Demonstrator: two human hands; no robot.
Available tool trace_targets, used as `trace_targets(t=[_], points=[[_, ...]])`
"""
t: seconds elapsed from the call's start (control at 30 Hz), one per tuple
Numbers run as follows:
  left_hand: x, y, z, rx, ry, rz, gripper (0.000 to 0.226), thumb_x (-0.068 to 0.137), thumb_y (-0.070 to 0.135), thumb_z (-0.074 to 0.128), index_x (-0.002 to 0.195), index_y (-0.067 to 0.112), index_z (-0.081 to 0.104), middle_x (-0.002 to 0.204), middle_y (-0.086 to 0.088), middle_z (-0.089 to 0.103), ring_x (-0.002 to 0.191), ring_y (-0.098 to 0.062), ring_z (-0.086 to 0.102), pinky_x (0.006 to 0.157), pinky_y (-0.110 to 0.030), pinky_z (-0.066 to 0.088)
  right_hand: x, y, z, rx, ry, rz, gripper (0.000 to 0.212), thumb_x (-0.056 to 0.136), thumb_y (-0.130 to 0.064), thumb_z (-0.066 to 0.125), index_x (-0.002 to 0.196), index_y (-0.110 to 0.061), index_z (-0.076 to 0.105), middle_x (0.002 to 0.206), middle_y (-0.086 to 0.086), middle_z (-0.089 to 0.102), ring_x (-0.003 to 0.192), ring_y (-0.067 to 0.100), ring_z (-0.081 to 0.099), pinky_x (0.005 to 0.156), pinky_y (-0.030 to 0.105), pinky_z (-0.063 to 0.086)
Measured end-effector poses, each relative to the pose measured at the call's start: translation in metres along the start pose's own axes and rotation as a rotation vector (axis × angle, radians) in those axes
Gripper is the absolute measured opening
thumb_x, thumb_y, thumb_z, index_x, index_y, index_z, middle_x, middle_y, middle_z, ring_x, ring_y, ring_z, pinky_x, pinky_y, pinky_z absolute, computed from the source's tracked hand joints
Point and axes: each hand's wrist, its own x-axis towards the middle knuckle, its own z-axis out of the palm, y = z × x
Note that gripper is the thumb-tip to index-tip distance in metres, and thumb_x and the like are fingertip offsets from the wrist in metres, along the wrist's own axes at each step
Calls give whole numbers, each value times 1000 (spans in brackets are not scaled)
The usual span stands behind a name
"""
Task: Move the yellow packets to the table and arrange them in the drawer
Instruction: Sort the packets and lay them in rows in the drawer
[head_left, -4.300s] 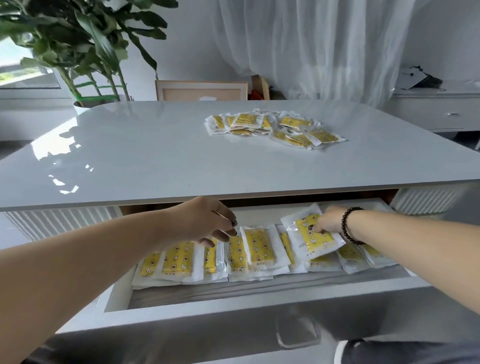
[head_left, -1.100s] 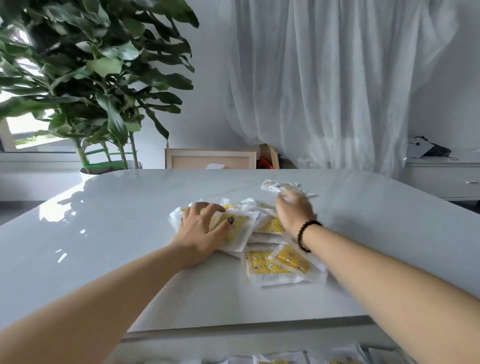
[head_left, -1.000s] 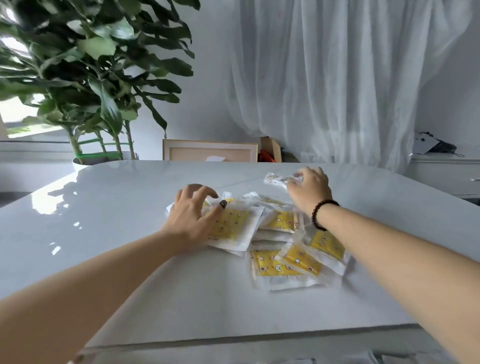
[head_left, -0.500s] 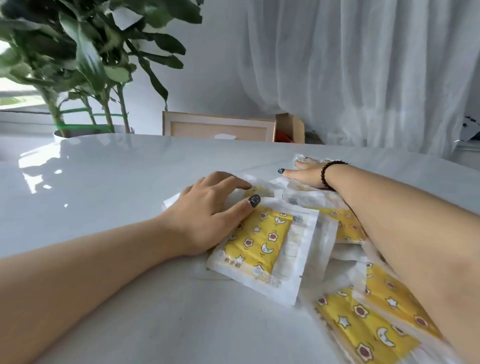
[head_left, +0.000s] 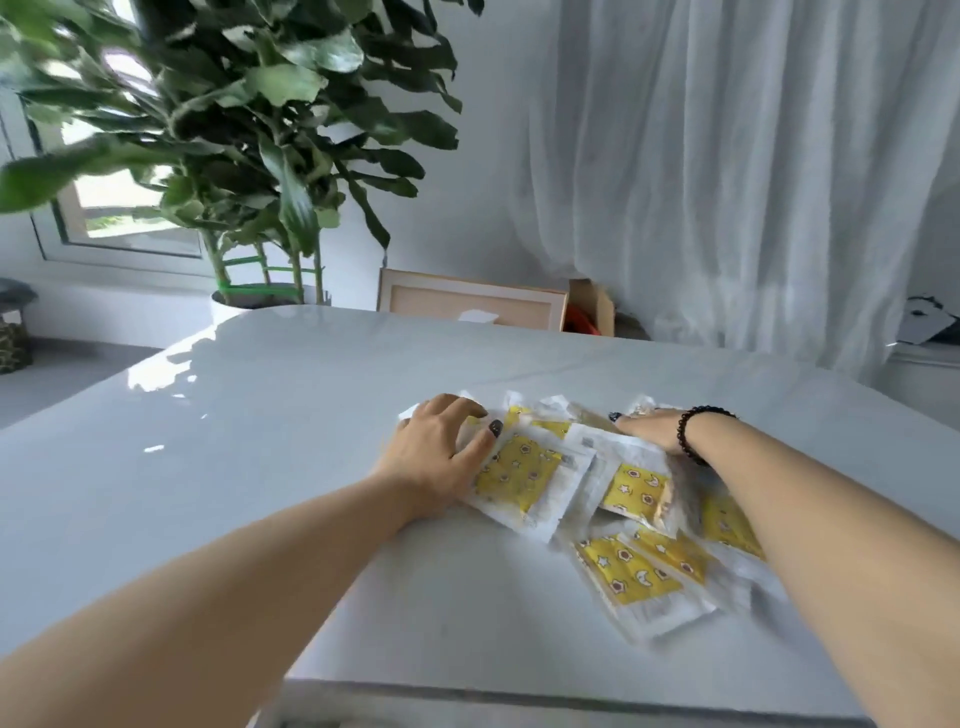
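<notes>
Several yellow packets (head_left: 524, 475) in clear wrappers lie in a loose, overlapping pile on the white table (head_left: 260, 441), right of centre. My left hand (head_left: 439, 454) rests on the pile's left side, fingers arched over the far edge and thumb lying on the top packet. My right hand (head_left: 649, 428), with a black bead bracelet at the wrist, lies flat on the far right packets, fingers pointing left. My right forearm hides part of the pile. More packets (head_left: 631, 571) spread toward the near table edge. The drawer is out of view.
A large potted plant (head_left: 260, 156) stands behind the table's far left corner. A wooden frame (head_left: 467, 306) and a cardboard box (head_left: 592, 312) lean against the wall beyond it. A white curtain (head_left: 727, 182) hangs behind, and a low white cabinet (head_left: 924, 374) stands at far right.
Since the drawer frame, both hands came up from the drawer to the table pile. In the last second they stay on the pile, which has spread toward the near edge; the camera drew back.
</notes>
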Motion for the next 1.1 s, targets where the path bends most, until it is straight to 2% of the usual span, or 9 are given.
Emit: trace_targets(t=[0.1,0.2,0.27,0.33,0.47,0.63,0.77,0.93,1.1], points=[[-34,36,1,-49,-64,44,75,73,67,23,130,27,51,138,6,43,131,-14,36,109,-39,28,-28,5,7,22,16,58,74,92,-66,23,150,-20,26,157,9,23,140,27,31,112,37,29],[-68,77,8,-19,-217,172,77,74,73,27,140,35,36,150,7,30,140,-13,22,115,-44,22,-55,6,22,80,147,101,83,78,-68,28,143,-16,40,146,12,43,126,29,47,99,34,40],[-90,103,14,96,-362,233,82,73,78,30,147,43,19,159,7,11,146,-13,3,119,-45,9,-69,6,35,71,238,141,80,78,-61,23,141,-15,42,147,12,40,129,29,44,102,35,38],[-107,119,22,253,-488,254,82,82,75,38,149,46,1,161,9,-9,146,-13,-16,119,-50,-4,-84,7,39,32,239,126,70,84,-52,17,142,-19,41,151,10,34,135,26,37,105,36,33],[-125,124,32,564,-561,359,66,92,66,22,145,50,-13,159,10,-19,145,-18,-23,116,-57,-8,-122,20,35,21,209,123,74,81,-57,16,148,-27,27,157,1,22,139,25,30,108,38,31],[-125,115,17,566,-568,335,51,102,45,21,146,52,-3,160,15,-11,146,-13,-18,117,-55,-5,-165,31,50,-31,132,-53,68,84,-54,24,146,-28,31,160,9,10,133,31,38,103,39,40],[-128,104,-3,545,-528,181,47,102,45,21,146,53,8,161,15,-1,148,-14,-8,119,-51,-2,-188,44,66,182,216,-155,63,85,-50,35,145,-38,24,153,3,30,120,28,51,93,41,49],[-139,105,-24,626,-447,9,50,102,41,28,151,38,16,161,3,5,149,-21,-1,119,-49,6,-213,49,92,98,417,-218,47,94,-42,37,140,-28,34,142,3,36,132,23,34,97,41,44],[-157,127,-20,643,-288,201,50,101,44,31,147,27,30,158,0,19,145,-21,18,117,-40,20,-223,47,104,164,513,-293,35,98,-34,39,127,-17,47,135,6,40,129,23,31,106,35,33]])
